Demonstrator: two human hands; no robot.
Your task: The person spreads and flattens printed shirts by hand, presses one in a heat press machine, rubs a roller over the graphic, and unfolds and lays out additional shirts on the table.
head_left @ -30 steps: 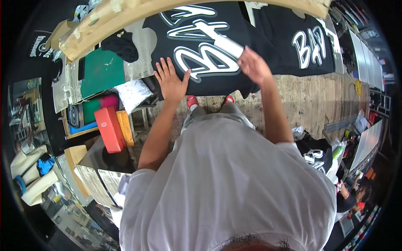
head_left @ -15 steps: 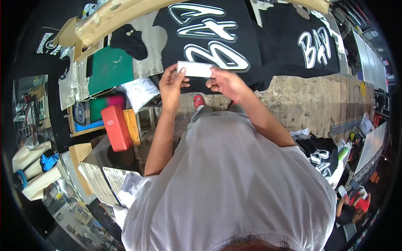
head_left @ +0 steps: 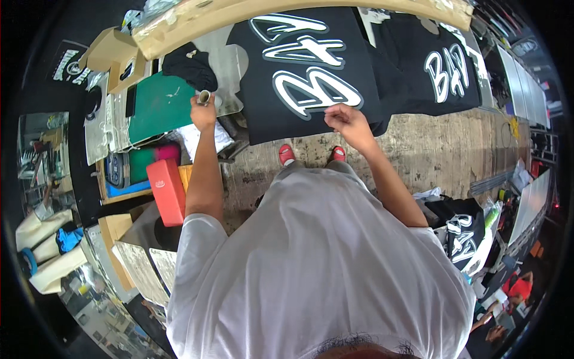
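My left hand is closed round a small white roll, and its hollow end faces up. It is beside the near right corner of a green cutting mat. Over the near part of a black printed shirt is my right hand. Its thumb and fingertips are drawn together, and anything between them is too small to make out. White outlined lettering covers the shirt's front, which lies flat. A second black printed shirt lies to its right.
A bunched black cloth and an open cardboard box lie at the far left. A wooden beam crosses the far edge. Below the mat stands a red box. Other people are at the lower right.
My hands have parted. The left has carried the white roll leftward to the mat and turned it end up; the right has let go of the roll and shifted right and nearer.
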